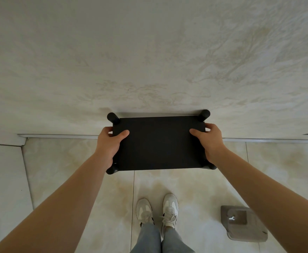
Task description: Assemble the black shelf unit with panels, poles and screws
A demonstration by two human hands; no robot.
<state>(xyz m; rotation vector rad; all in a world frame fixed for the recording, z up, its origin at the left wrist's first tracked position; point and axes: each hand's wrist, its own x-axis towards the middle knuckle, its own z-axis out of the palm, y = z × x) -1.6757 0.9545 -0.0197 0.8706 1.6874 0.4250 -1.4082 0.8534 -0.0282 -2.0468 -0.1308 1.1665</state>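
Observation:
The black shelf unit (158, 143) is seen from above, its flat top panel facing me and close to the marbled wall. Black round poles show at its corners: far left (113, 118), far right (203, 115), near left (112, 169) and near right (211, 166). My left hand (109, 143) grips the panel's left edge, thumb on top and fingers curled under. My right hand (210, 141) grips the right edge the same way. Anything beneath the top panel is hidden.
A marbled wall (149, 52) rises right behind the unit, meeting the tiled floor (76, 170) at a pale skirting strip. My feet in white trainers (156, 210) stand just behind the unit. A grey cushion-like pad (240, 223) with a small white wrench (231, 218) on it lies at right.

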